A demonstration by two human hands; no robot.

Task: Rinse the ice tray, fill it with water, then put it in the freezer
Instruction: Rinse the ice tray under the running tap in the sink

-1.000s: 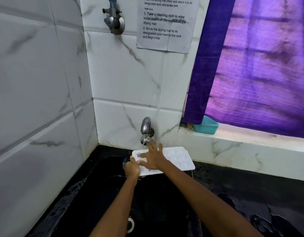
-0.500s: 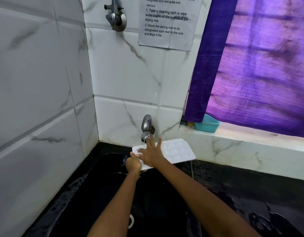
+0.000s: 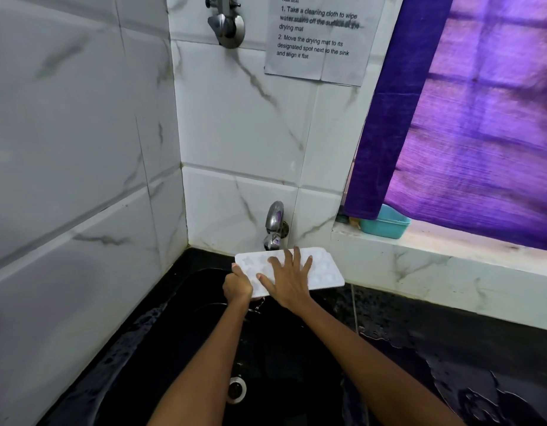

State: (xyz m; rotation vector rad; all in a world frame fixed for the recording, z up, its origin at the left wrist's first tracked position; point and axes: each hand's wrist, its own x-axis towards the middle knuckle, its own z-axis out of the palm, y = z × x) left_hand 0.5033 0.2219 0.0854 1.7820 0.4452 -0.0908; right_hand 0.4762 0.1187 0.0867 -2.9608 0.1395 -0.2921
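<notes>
A white ice tray [image 3: 322,273] with small moulded cells is held level over the black sink [image 3: 180,348], right under the low steel tap [image 3: 274,224]. My left hand [image 3: 238,285] grips the tray's near left corner. My right hand [image 3: 289,279] lies flat on top of the tray with fingers spread, covering its middle. A few drops of water fall from the tray's front edge. I cannot tell whether water runs from the tap.
The sink's drain [image 3: 236,389] lies below my arms. Wet black counter [image 3: 450,348] stretches to the right. A teal tub [image 3: 386,224] sits on the tiled ledge under a purple curtain [image 3: 468,133]. A second tap [image 3: 226,24] and a paper notice [image 3: 318,38] hang on the wall.
My right hand has slid to the right across the top of the tray. My left hand keeps its grip on the same corner.
</notes>
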